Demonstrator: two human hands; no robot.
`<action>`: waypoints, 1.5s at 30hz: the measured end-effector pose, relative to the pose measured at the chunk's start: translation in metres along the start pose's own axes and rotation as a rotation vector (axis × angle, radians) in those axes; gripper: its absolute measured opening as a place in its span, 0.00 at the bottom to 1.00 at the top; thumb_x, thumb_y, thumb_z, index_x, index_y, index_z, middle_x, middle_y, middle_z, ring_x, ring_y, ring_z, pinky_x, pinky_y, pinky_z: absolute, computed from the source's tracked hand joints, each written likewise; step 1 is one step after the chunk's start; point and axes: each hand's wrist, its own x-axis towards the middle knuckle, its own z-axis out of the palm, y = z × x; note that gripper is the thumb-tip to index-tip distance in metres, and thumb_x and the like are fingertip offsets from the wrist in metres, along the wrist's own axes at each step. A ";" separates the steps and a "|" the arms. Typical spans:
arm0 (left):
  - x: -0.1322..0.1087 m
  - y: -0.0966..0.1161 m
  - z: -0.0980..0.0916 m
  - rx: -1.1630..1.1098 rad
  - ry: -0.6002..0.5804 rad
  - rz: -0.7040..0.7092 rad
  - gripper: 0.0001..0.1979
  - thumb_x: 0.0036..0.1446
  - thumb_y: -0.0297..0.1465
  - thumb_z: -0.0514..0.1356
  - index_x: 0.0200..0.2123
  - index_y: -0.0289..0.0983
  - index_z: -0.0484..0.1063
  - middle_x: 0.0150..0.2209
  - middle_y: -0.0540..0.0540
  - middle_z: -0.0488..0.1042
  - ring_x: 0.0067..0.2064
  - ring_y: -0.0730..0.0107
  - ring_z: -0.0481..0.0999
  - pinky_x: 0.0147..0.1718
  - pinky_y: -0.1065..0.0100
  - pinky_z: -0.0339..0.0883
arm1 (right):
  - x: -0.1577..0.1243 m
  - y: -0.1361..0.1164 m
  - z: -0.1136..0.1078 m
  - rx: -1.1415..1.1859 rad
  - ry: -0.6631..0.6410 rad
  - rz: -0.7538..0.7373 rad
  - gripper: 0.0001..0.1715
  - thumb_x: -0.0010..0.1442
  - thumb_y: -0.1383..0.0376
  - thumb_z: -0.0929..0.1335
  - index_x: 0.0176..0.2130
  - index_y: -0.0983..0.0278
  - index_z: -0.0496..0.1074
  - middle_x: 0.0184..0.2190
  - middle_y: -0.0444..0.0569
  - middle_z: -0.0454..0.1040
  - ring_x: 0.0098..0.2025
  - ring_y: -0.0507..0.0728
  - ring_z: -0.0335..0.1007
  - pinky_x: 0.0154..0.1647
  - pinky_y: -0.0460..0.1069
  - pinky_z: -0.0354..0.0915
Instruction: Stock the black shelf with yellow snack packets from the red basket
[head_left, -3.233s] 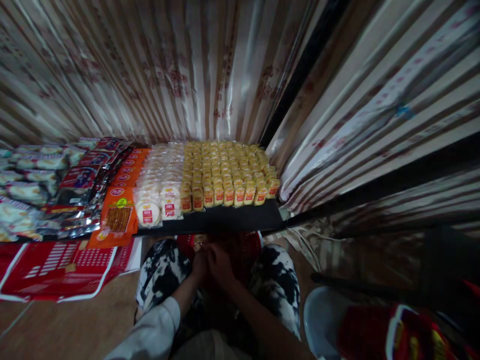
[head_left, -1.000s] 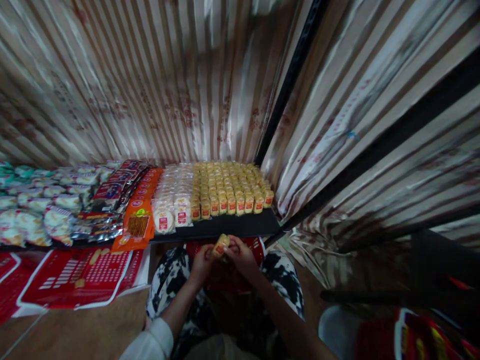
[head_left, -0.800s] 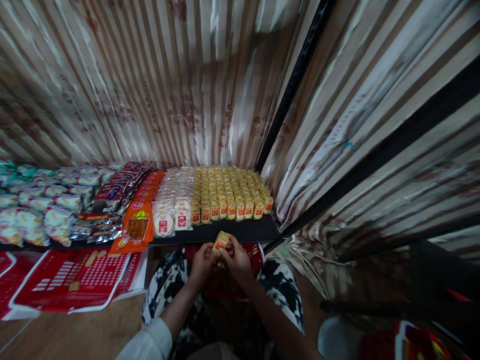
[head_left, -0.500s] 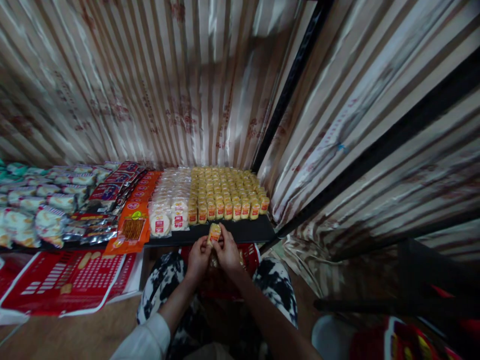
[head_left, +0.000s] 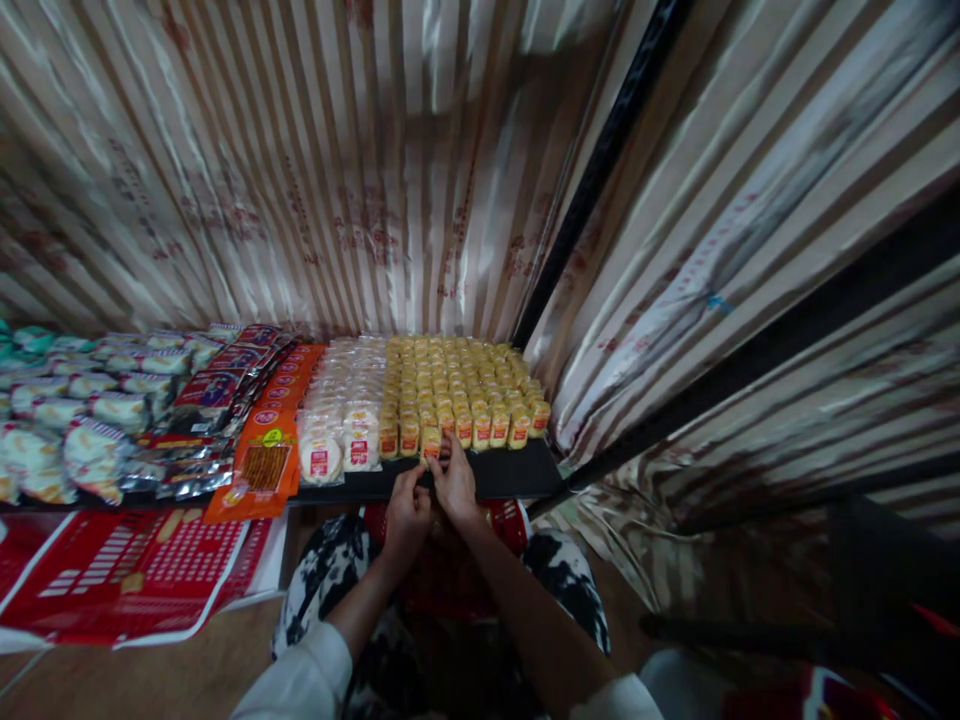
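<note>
Carried forward onto the black shelf (head_left: 514, 475), one yellow packet (head_left: 430, 443) now stands before matching rows (head_left: 465, 385). The right hand (head_left: 456, 487) pinches it; the left hand (head_left: 407, 517) is close by, its grip unclear. Shelf surface shows between rows and front edge.
</note>
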 end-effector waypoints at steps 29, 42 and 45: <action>0.024 -0.001 0.012 0.288 -0.083 0.001 0.25 0.52 0.21 0.48 0.53 0.35 0.67 0.50 0.41 0.69 0.53 0.62 0.66 0.54 0.60 0.60 | -0.006 0.026 0.006 -0.156 0.060 -0.261 0.21 0.59 0.70 0.56 0.45 0.63 0.71 0.45 0.52 0.71 0.49 0.56 0.63 0.53 0.54 0.60; 0.017 0.005 0.010 0.316 -0.097 0.030 0.28 0.49 0.18 0.47 0.54 0.35 0.65 0.51 0.40 0.68 0.53 0.61 0.65 0.55 0.59 0.58 | -0.006 0.023 0.005 -0.175 0.022 -0.246 0.24 0.54 0.74 0.57 0.46 0.63 0.71 0.47 0.53 0.68 0.52 0.56 0.61 0.55 0.52 0.60; 0.002 0.004 0.002 0.232 -0.090 0.104 0.25 0.49 0.18 0.46 0.50 0.35 0.67 0.48 0.41 0.70 0.51 0.63 0.66 0.54 0.59 0.60 | -0.017 0.019 -0.004 -0.122 0.043 -0.296 0.22 0.56 0.73 0.56 0.45 0.64 0.71 0.47 0.54 0.67 0.51 0.56 0.62 0.54 0.53 0.61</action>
